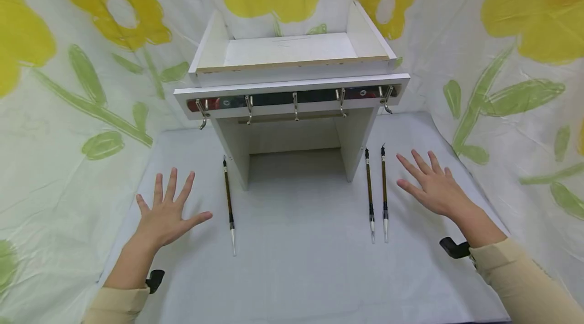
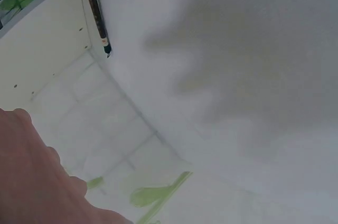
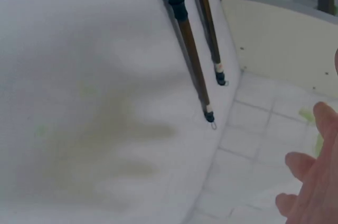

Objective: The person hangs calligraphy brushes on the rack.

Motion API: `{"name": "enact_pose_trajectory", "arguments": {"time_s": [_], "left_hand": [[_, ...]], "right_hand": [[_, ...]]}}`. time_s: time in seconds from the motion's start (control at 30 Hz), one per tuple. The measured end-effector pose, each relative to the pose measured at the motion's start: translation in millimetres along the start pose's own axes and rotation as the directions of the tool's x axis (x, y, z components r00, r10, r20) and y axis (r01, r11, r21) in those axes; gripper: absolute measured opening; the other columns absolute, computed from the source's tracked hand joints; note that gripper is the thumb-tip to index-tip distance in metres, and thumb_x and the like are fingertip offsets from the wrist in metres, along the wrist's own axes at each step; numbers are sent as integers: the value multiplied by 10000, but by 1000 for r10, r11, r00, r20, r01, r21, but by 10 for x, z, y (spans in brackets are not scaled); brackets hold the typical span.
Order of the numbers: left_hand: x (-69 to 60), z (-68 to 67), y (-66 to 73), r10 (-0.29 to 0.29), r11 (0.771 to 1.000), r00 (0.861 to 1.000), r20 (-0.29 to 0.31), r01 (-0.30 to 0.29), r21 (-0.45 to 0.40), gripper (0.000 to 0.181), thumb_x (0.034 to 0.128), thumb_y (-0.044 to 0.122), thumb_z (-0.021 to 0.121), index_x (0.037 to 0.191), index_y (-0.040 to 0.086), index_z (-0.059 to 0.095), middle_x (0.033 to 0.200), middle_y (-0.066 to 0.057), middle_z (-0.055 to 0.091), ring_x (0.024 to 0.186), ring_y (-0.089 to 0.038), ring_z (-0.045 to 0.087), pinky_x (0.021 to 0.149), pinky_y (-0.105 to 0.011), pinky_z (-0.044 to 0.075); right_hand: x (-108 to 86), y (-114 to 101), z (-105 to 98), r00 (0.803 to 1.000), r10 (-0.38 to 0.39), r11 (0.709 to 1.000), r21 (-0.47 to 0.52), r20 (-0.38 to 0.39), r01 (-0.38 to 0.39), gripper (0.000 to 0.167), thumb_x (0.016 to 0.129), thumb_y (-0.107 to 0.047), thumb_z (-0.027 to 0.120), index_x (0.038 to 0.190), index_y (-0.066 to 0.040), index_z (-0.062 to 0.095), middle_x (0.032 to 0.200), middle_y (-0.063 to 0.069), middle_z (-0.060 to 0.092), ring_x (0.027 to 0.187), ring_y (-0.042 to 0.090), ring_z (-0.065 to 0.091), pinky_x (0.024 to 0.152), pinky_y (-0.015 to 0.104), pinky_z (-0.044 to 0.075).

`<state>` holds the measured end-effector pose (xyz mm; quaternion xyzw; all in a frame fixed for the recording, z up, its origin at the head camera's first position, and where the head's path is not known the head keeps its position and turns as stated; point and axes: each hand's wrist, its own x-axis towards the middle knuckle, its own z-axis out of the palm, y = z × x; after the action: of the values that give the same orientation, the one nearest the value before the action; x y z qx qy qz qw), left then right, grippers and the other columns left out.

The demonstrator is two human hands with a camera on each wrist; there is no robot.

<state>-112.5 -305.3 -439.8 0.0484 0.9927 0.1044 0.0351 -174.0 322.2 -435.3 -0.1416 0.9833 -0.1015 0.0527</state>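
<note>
My left hand (image 1: 165, 219) is spread with straight fingers over the left of the table, holding nothing. Just right of it lies a writing brush (image 1: 228, 197), its capped tip toward me and its hanging loop away. On the other side my right hand (image 1: 433, 187) is likewise spread and holds nothing. Beside its fingers two more brushes lie side by side, an inner brush (image 1: 370, 187) and an outer brush (image 1: 385, 187). Both wrist views show part of each hand, the left hand (image 2: 37, 176) and the right hand (image 3: 317, 176), apart from the brushes.
A white shelf unit (image 1: 296, 80) stands at the back centre, with a row of metal hooks (image 1: 295, 106) along its front rail. The table (image 1: 296, 253) has a pale cover. Flower-printed cloth (image 1: 50, 131) hangs behind and at both sides.
</note>
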Motion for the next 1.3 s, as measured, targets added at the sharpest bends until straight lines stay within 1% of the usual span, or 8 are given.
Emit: {"name": "enact_pose_trajectory", "arguments": {"time_s": [0.23, 0.37, 0.47, 0.53, 0.7, 1.07, 1.13, 1.3], "left_hand": [[147, 3, 84, 12, 996, 1000, -10, -13, -93, 1083, 888, 736, 546, 1613, 298, -129, 1641, -33, -314, 1492, -413, -302, 1004, -882, -82], [296, 0, 209, 42, 987, 999, -22, -44, -154, 1075, 897, 712, 560, 1611, 309, -135, 1651, 7, -290, 1503, -402, -283, 1022, -870, -80], [439, -18, 313, 88, 965, 996, -34, -93, -243, 1038, 926, 657, 572, 1609, 321, -133, 1667, 36, -246, 1514, -386, -262, 1040, -860, -64], [550, -35, 374, 126, 929, 991, -46, -134, -346, 997, 960, 583, 574, 1606, 328, -141, 1674, 51, -222, 1523, -359, -253, 1062, -845, -54], [762, -104, 486, 188, 787, 980, -60, -187, -588, 883, 1034, 440, 518, 1591, 375, -163, 1685, 55, -183, 1542, -301, -218, 1133, -780, -36], [961, -75, 677, 218, 525, 972, -91, -195, -829, 661, 1074, 500, 366, 1581, 482, -59, 1696, 105, -79, 1572, -303, -12, 1197, -694, 112], [970, -53, 701, 212, 501, 974, -77, -175, -848, 672, 1065, 540, 347, 1595, 444, -55, 1703, 66, -64, 1570, -321, 21, 1203, -672, 143], [990, -45, 729, 149, 490, 987, -59, -125, -863, 711, 1055, 582, 311, 1621, 356, -55, 1711, -18, -41, 1568, -328, 52, 1204, -641, 197]], "right_hand": [[19, 21, -42, 999, 17, 998, 66, -42, -15, 711, 1049, -568, 407, 1635, -245, 169, 1673, 231, 113, 1493, 573, 14, 1058, 832, 147], [63, 42, -40, 996, 38, 984, 176, -85, -22, 630, 1074, -456, 442, 1558, -61, 358, 1563, 300, 353, 1422, 545, 318, 1059, 736, 323], [103, 59, 5, 990, 64, 968, 250, -126, -31, 542, 1072, -365, 494, 1449, 25, 479, 1379, 320, 557, 1222, 500, 571, 963, 638, 481], [128, 70, 43, 984, 92, 955, 292, -150, -44, 500, 1060, -328, 533, 1407, 32, 518, 1284, 310, 628, 1111, 478, 649, 873, 608, 538], [180, 75, 134, 970, 150, 934, 350, -191, -75, 470, 1041, -323, 570, 1364, 19, 564, 1201, 297, 673, 1054, 465, 680, 813, 580, 567], [237, -1, 240, 966, 218, 884, 447, -139, -135, 524, 1015, -308, 622, 1385, 53, 538, 1207, 300, 672, 1065, 443, 680, 742, 461, 612], [258, -8, 250, 967, 215, 886, 444, -138, -133, 522, 1013, -303, 627, 1388, 49, 537, 1213, 300, 669, 1075, 447, 677, 749, 465, 611], [328, -38, 296, 967, 224, 874, 464, -122, -144, 548, 999, -311, 649, 1397, 47, 527, 1218, 302, 666, 987, 400, 716, 726, 428, 606]]}}
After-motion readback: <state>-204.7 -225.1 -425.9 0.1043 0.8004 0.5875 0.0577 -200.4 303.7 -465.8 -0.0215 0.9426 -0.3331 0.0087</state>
